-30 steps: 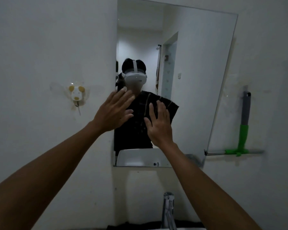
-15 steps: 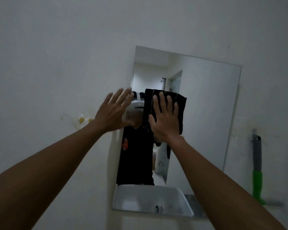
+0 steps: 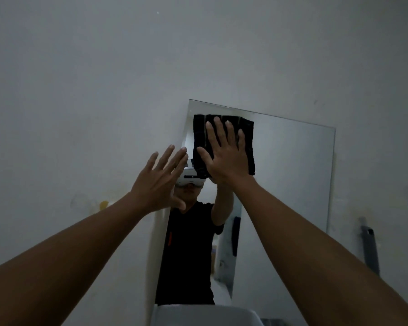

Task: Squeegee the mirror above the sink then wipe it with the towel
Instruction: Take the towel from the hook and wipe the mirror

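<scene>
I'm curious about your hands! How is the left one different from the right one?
The right hand presses a black towel flat on the mirror; the left hand holds nothing. The right hand is higher, near the mirror's top; the left sits by its left edge. Both have spread fingers.

The white wall (image 3: 104,90) carries everything here. A frameless mirror (image 3: 292,172) is fixed flat on it, right of centre. A folded black towel (image 3: 247,137) lies pressed against the glass at the mirror's 11 o'clock corner. At the mirror's 4 o'clock, a grey squeegee handle (image 3: 370,248) hangs against the wall.
</scene>
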